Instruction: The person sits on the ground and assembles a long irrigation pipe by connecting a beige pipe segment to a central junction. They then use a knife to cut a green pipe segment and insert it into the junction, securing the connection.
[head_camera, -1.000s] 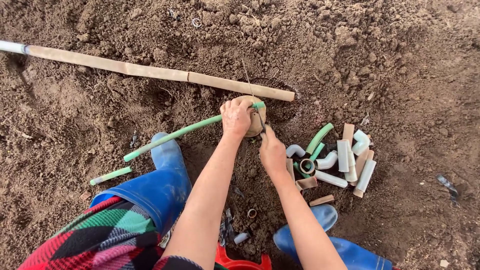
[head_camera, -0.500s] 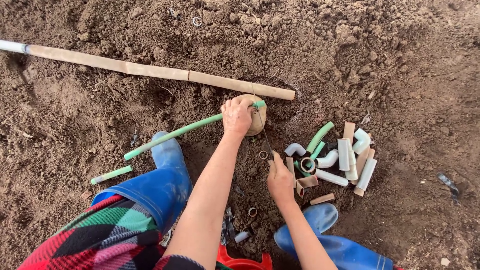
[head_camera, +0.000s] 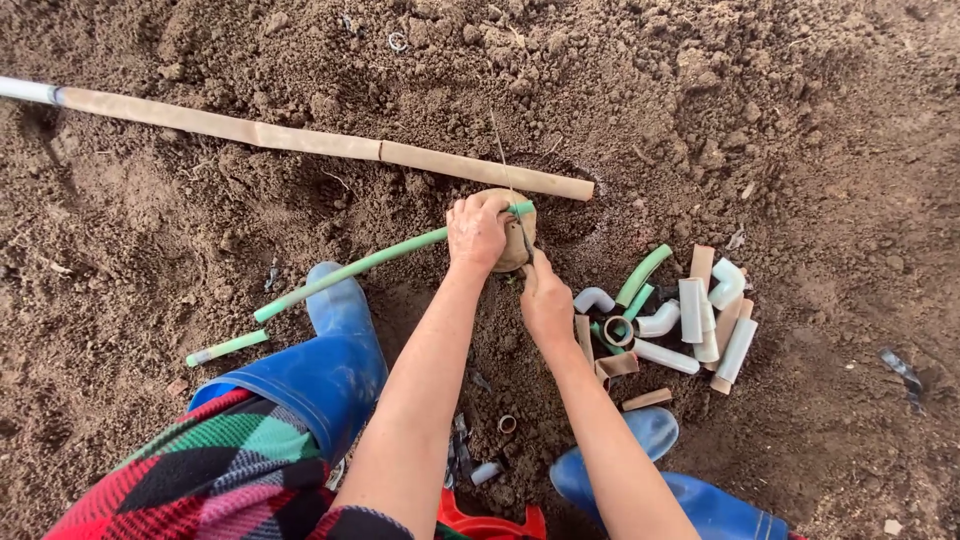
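Observation:
My left hand (head_camera: 476, 232) grips a round tan pipe fitting (head_camera: 517, 240) on bare soil, where a thin green hose (head_camera: 350, 270) enters it from the left. My right hand (head_camera: 546, 300) sits just below and right of the fitting, fingers pinched on something small and dark at the fitting's edge; I cannot tell what it is. A long tan pipe (head_camera: 300, 140) lies across the soil above both hands.
A heap of short tan, white and green pipe pieces and elbows (head_camera: 670, 320) lies right of my right hand. My blue boots (head_camera: 340, 360) stand below. A short green hose piece (head_camera: 226, 348) lies at left. A small ring (head_camera: 507, 424) and red object (head_camera: 490, 525) sit near my legs.
My right hand dropped toward the heap of pipe pieces, then came back up to the fitting's edge. The left hand stayed on the fitting.

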